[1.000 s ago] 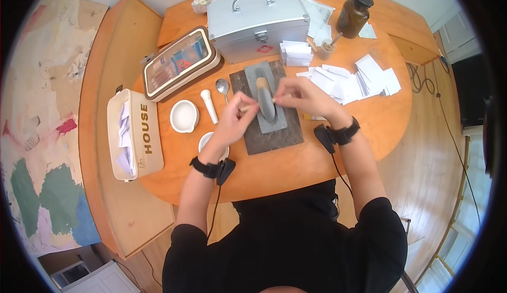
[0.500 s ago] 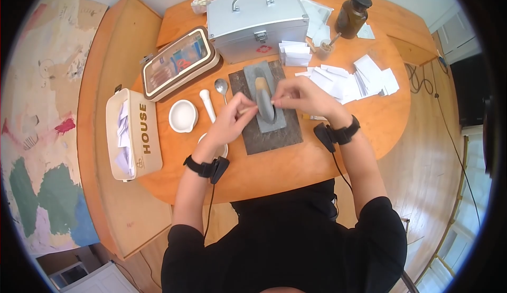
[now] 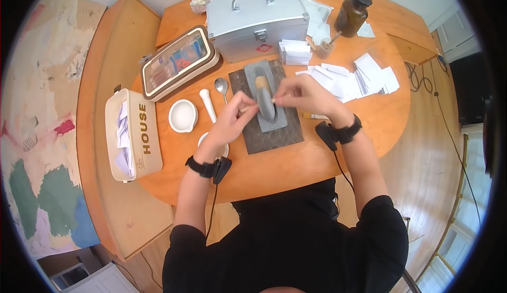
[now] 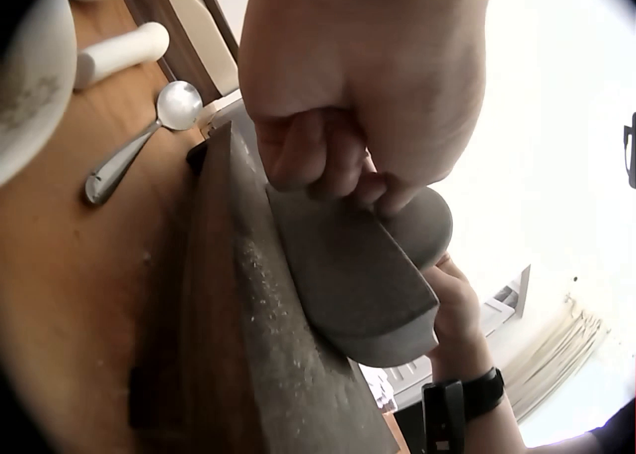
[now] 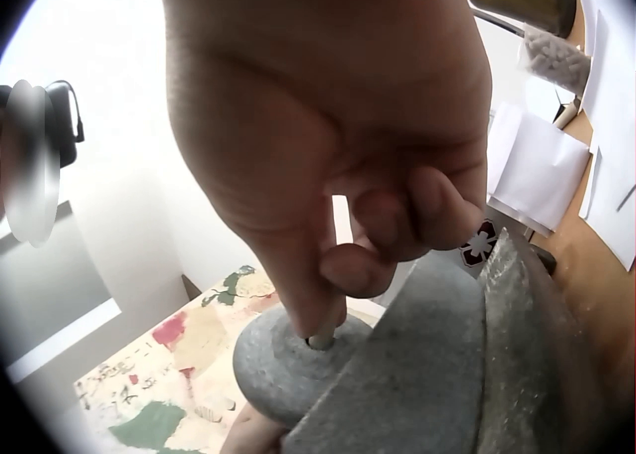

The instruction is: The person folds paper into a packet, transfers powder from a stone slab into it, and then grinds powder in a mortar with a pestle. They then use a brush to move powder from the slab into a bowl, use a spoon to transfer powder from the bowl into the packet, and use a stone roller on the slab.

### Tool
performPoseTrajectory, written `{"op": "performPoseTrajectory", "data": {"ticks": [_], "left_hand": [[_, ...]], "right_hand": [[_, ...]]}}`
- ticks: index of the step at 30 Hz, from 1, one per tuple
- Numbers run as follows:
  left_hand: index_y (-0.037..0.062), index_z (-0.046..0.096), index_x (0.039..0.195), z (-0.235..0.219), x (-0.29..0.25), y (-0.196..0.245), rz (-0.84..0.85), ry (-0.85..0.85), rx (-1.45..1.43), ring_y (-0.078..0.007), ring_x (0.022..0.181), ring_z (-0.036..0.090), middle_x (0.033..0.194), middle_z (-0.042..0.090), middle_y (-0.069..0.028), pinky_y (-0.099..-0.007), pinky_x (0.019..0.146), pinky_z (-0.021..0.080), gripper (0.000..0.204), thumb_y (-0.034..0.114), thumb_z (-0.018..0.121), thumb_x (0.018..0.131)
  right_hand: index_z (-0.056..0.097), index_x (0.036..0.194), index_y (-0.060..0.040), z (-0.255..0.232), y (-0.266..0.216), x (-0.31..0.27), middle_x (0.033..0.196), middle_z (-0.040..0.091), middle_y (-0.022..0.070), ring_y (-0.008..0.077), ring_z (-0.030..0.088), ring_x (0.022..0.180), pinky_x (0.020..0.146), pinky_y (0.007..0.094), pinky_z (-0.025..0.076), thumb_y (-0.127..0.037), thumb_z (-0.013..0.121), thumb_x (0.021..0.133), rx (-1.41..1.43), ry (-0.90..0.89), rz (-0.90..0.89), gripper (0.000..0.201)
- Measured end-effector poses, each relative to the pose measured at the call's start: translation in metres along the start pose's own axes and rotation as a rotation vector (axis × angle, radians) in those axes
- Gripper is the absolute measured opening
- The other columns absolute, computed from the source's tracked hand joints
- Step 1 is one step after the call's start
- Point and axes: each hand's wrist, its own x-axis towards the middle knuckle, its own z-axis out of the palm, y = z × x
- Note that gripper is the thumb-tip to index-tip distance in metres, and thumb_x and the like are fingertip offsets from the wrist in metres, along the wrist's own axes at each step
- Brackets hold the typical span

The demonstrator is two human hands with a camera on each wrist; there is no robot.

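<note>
A stone grinding wheel (image 3: 266, 104) stands on edge in a long grey stone trough (image 3: 274, 124). Beneath the trough lies a dark rectangular board (image 3: 259, 144). My left hand (image 3: 233, 119) pinches the axle on the wheel's left side. On the other side my right hand (image 3: 302, 93) grips the opposite axle end with thumb and fingers. From the right wrist, a pale stub of axle (image 5: 322, 341) shows at the wheel's centre below the fingertips. The left wrist view has the curled left hand (image 4: 368, 86) over the trough (image 4: 348, 285), hiding its axle end.
Left of the board are a white mortar (image 3: 184, 116), a white pestle (image 3: 207, 104), a spoon (image 3: 222, 86) and a half-hidden white bowl (image 3: 224, 153). A metal case (image 3: 259, 24) stands behind. White papers (image 3: 338, 84), a brush (image 3: 315, 116) and a brown bottle (image 3: 350, 18) are to the right.
Both hands keep hold of the axle. The left wrist has shifted slightly left, and the wheel stays in nearly the same place in the trough.
</note>
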Motion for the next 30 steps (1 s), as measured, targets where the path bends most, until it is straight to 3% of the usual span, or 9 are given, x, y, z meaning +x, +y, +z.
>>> {"op": "performPoseTrajectory", "data": {"ticks": [4, 8, 11, 16, 19, 22, 25, 28, 30], "left_hand": [[0.005, 0.049, 0.1, 0.002, -0.005, 0.019, -0.026, -0.02, 0.049, -0.0031, 0.067, 0.044, 0.077, 0.054, 0.0039, -0.0209, 0.057, 0.033, 0.009, 0.011, 0.056, 0.1], [0.0047, 0.053, 0.097, -0.011, 0.013, 0.017, -0.074, -0.055, 0.041, -0.0026, 0.061, 0.039, 0.067, 0.044, 0.0077, -0.0221, 0.054, 0.029, 0.013, 0.017, 0.055, 0.101], [0.0042, 0.056, 0.094, -0.021, 0.019, 0.029, -0.17, -0.202, -0.141, -0.0016, 0.057, 0.035, 0.065, 0.041, 0.008, -0.0222, 0.05, 0.025, 0.021, 0.023, 0.051, 0.103], [0.0036, 0.057, 0.094, -0.021, 0.016, 0.007, -0.14, -0.201, -0.42, -0.0014, 0.051, 0.027, 0.062, 0.033, 0.0097, -0.0216, 0.045, 0.019, 0.026, 0.027, 0.049, 0.104], [0.0029, 0.057, 0.095, -0.017, 0.009, -0.004, -0.096, -0.143, -0.546, -0.0014, 0.05, 0.025, 0.061, 0.03, 0.0102, -0.0213, 0.045, 0.017, 0.026, 0.026, 0.049, 0.104], [0.0025, 0.057, 0.095, -0.017, 0.004, -0.005, -0.052, -0.119, -0.58, -0.0015, 0.05, 0.025, 0.061, 0.03, 0.0101, -0.0212, 0.045, 0.017, 0.026, 0.025, 0.049, 0.104], [0.0023, 0.057, 0.095, -0.018, 0.004, -0.001, -0.029, -0.117, -0.557, -0.0017, 0.05, 0.026, 0.06, 0.031, 0.0097, -0.0211, 0.045, 0.018, 0.025, 0.024, 0.049, 0.104], [0.0024, 0.057, 0.095, -0.016, 0.003, 0.001, -0.026, -0.114, -0.532, -0.0015, 0.05, 0.027, 0.06, 0.033, 0.0092, -0.021, 0.045, 0.02, 0.024, 0.023, 0.049, 0.103], [0.0026, 0.057, 0.094, -0.016, 0.001, 0.003, -0.032, -0.115, -0.521, -0.0015, 0.05, 0.028, 0.06, 0.034, 0.009, -0.021, 0.045, 0.021, 0.023, 0.022, 0.049, 0.103]], "right_hand": [[0.068, 0.082, -0.0027, 0.007, -0.006, -0.002, 0.062, 0.051, -0.004, 0.0045, 0.041, 0.057, 0.052, 0.0246, 0.033, -0.012, 0.073, 0.086, -0.088, 0.101, -0.08, 0.011], [0.067, 0.083, -0.0018, 0.011, -0.003, 0.011, 0.065, 0.054, -0.0025, 0.0041, 0.044, 0.06, 0.053, 0.0232, 0.034, -0.011, 0.072, 0.087, 0.002, 0.231, -0.139, 0.011], [0.067, 0.086, -0.0008, 0.011, -0.012, 0.01, 0.067, 0.056, -0.003, 0.0039, 0.044, 0.061, 0.054, 0.0223, 0.035, -0.011, 0.071, 0.088, -0.017, 0.239, -0.109, 0.011], [0.068, 0.096, -0.0005, 0.013, -0.015, 0.002, 0.069, 0.055, -0.0054, 0.0042, 0.041, 0.061, 0.055, 0.0216, 0.034, -0.011, 0.068, 0.09, 0.202, 0.22, -0.052, 0.012], [0.068, 0.103, 0.0009, -0.002, -0.006, -0.03, 0.076, 0.059, -0.0023, 0.0053, 0.046, 0.067, 0.059, 0.0227, 0.037, -0.008, 0.068, 0.089, 0.046, 0.306, 0.017, 0.017], [0.067, 0.103, 0.0016, -0.011, 0.019, -0.063, 0.076, 0.059, -0.0018, 0.007, 0.046, 0.065, 0.058, 0.0239, 0.036, -0.008, 0.072, 0.084, -0.345, 0.249, 0.247, 0.022], [0.068, 0.097, 0.0021, -0.012, 0.044, -0.089, 0.073, 0.058, -0.0004, 0.0081, 0.046, 0.066, 0.057, 0.0252, 0.036, -0.008, 0.076, 0.077, -0.502, 0.341, 0.276, 0.024], [0.069, 0.089, 0.0014, -0.008, 0.056, -0.1, 0.069, 0.056, 0.0006, 0.0092, 0.047, 0.063, 0.056, 0.0266, 0.036, -0.007, 0.077, 0.072, -0.483, 0.292, 0.435, 0.02], [0.068, 0.084, 0.0009, -0.008, 0.06, -0.102, 0.067, 0.056, 0.0018, 0.0101, 0.049, 0.062, 0.057, 0.0272, 0.038, -0.007, 0.077, 0.072, -0.448, 0.312, 0.433, 0.017]]}}
